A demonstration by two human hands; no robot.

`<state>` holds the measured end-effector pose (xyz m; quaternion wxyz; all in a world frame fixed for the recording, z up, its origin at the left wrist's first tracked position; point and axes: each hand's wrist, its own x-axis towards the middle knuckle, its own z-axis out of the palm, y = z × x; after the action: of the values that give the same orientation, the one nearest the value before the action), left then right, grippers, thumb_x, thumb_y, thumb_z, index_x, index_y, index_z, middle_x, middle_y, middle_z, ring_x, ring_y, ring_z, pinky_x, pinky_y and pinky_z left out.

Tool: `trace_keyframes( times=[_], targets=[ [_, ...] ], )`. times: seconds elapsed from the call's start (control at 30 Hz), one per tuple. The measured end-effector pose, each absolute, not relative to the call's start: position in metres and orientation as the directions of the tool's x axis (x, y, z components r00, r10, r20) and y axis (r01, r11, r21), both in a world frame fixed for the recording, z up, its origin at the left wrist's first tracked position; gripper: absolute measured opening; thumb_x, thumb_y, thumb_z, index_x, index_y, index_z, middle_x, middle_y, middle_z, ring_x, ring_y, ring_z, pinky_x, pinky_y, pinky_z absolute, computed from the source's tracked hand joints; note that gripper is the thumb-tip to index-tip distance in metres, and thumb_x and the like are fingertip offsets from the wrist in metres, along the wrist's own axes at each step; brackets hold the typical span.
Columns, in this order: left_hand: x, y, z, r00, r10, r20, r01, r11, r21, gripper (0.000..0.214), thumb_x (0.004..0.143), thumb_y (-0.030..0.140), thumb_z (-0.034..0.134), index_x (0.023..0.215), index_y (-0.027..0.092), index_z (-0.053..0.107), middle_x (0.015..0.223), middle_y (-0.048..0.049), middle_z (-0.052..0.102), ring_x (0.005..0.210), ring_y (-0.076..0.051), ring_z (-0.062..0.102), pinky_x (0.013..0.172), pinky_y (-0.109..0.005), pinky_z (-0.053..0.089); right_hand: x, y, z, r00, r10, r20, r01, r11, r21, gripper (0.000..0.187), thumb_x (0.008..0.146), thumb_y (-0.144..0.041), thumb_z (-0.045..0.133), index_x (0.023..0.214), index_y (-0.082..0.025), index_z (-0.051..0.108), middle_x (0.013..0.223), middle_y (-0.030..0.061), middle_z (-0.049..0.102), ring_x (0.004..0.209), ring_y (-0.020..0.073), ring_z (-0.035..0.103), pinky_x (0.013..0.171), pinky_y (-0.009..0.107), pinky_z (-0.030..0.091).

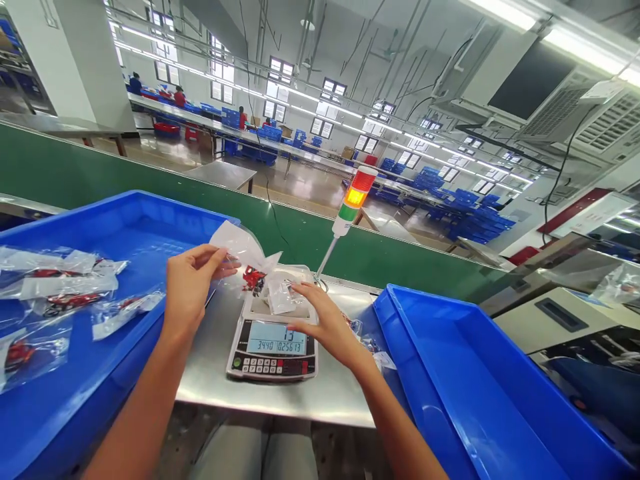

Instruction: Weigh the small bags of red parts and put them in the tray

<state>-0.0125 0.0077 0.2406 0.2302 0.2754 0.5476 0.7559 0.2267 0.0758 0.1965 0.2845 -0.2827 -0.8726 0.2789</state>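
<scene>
My left hand (193, 283) pinches a clear and white plastic bag (239, 243) by its edge between thumb and fingers. Red and dark small parts (254, 279) show inside it, hanging over the back of the digital scale (273, 367). On the scale's pan lies a small white packet (281, 297). Just right of that packet is my right hand (327, 323), its thumb and fingers apart, with nothing seen in its grasp. The fingertips come close to the packet; whether they touch it I cannot tell. Digits glow on the scale's lit display (277, 338).
At left, a blue tray (137, 200) holds several bagged red parts (75, 300). Another blue tray (430, 307) stands at right, with small bagged pieces (370, 343) beside it. A signal light (355, 198), lit amber, rises behind the scale before a green partition (300, 230).
</scene>
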Motion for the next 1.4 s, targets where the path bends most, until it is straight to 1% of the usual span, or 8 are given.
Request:
trace_keyframes(
  times=[0.13, 0.3, 0.43, 0.6, 0.87, 1.03, 1.27, 1.4],
  targets=[
    [0.022, -0.008, 0.235, -0.604, 0.797, 0.003, -0.278, -0.215, 0.936, 0.044, 0.046, 0.044, 0.089, 0.072, 0.013, 0.07, 0.068, -0.0046, 0.067, 0.06, -0.022, 0.069, 0.063, -0.031, 0.064, 0.236, 0.05, 0.212, -0.576, 0.782, 0.238, 0.082, 0.344, -0.935, 0.042, 0.092, -0.059, 0.065, 0.114, -0.024, 0.067, 0.115, 0.0077, 0.071, 0.104, 0.0228, 0.069, 0.085, 0.037, 0.06],
    [0.055, -0.026, 0.222, -0.474, 0.875, -0.101, -0.42, -0.124, 0.899, 0.052, 0.048, 0.051, 0.094, 0.075, 0.012, 0.073, 0.076, -0.0074, 0.071, 0.062, -0.02, 0.069, 0.058, -0.025, 0.062, 0.237, 0.025, 0.227, -0.617, 0.777, 0.123, -0.066, 0.104, -0.992, 0.038, 0.091, -0.057, 0.068, 0.089, -0.02, 0.066, 0.065, -0.0015, 0.061, 0.055, 0.0128, 0.059, 0.053, 0.024, 0.051],
    [0.056, -0.036, 0.219, -0.504, 0.86, -0.083, -0.42, -0.16, 0.893, 0.051, 0.052, 0.053, 0.093, 0.074, 0.012, 0.073, 0.073, -0.0074, 0.07, 0.061, -0.02, 0.069, 0.061, -0.026, 0.062, 0.241, 0.013, 0.232, -0.428, 0.875, 0.227, -0.026, 0.239, -0.971, 0.036, 0.088, -0.048, 0.075, 0.075, -0.02, 0.055, 0.067, -0.0009, 0.063, 0.058, 0.0119, 0.059, 0.056, 0.023, 0.052],
    [0.053, -0.043, 0.222, -0.542, 0.837, -0.077, -0.403, -0.179, 0.898, 0.049, 0.051, 0.052, 0.093, 0.073, 0.013, 0.072, 0.071, -0.0062, 0.069, 0.059, -0.02, 0.068, 0.057, -0.025, 0.061, 0.24, 0.006, 0.224, -0.461, 0.87, 0.176, -0.021, 0.187, -0.982, 0.041, 0.079, -0.053, 0.082, 0.092, -0.022, 0.058, 0.087, 0.0013, 0.067, 0.071, 0.0151, 0.062, 0.056, 0.024, 0.055],
    [0.053, -0.047, 0.201, -0.44, 0.888, -0.134, -0.39, -0.054, 0.919, 0.064, 0.05, 0.061, 0.091, 0.085, 0.011, 0.073, 0.082, -0.0142, 0.074, 0.077, -0.029, 0.074, 0.079, -0.038, 0.064, 0.244, 0.021, 0.188, -0.3, 0.898, 0.322, 0.24, 0.398, -0.885, 0.049, 0.092, -0.06, 0.061, 0.065, -0.019, 0.062, 0.064, 0.0025, 0.062, 0.059, 0.0147, 0.056, 0.056, 0.026, 0.045],
    [0.041, -0.053, 0.171, -0.253, 0.948, -0.194, -0.302, 0.113, 0.947, 0.081, 0.054, 0.06, 0.092, 0.114, 0.015, 0.065, 0.092, -0.0117, 0.075, 0.075, -0.029, 0.074, 0.077, -0.04, 0.064, 0.252, 0.01, 0.164, -0.381, 0.91, 0.161, 0.184, 0.246, -0.952, 0.041, 0.09, -0.061, 0.064, 0.094, -0.02, 0.068, 0.08, 0.0044, 0.07, 0.071, 0.0196, 0.065, 0.064, 0.029, 0.052],
    [0.066, -0.069, 0.137, -0.398, 0.901, -0.171, -0.152, 0.119, 0.981, 0.069, 0.062, 0.084, 0.07, 0.078, 0.016, 0.068, 0.068, -0.0075, 0.07, 0.059, -0.026, 0.067, 0.059, -0.034, 0.058, 0.252, -0.027, 0.137, -0.195, 0.966, 0.17, 0.253, 0.217, -0.943, 0.051, 0.1, -0.062, 0.046, 0.068, -0.023, 0.049, 0.055, -0.0023, 0.049, 0.049, 0.0143, 0.05, 0.05, 0.027, 0.039],
    [0.075, -0.079, 0.142, -0.44, 0.898, 0.005, 0.128, 0.058, 0.99, 0.052, 0.082, 0.07, 0.056, 0.074, 0.02, 0.067, 0.061, -0.0045, 0.067, 0.056, -0.024, 0.065, 0.059, -0.03, 0.052, 0.264, -0.028, 0.147, -0.176, 0.931, 0.32, 0.411, 0.365, -0.836, 0.042, 0.101, -0.057, 0.047, 0.086, -0.022, 0.065, 0.081, 0.0053, 0.068, 0.078, 0.0214, 0.065, 0.071, 0.032, 0.052]
  ],
)
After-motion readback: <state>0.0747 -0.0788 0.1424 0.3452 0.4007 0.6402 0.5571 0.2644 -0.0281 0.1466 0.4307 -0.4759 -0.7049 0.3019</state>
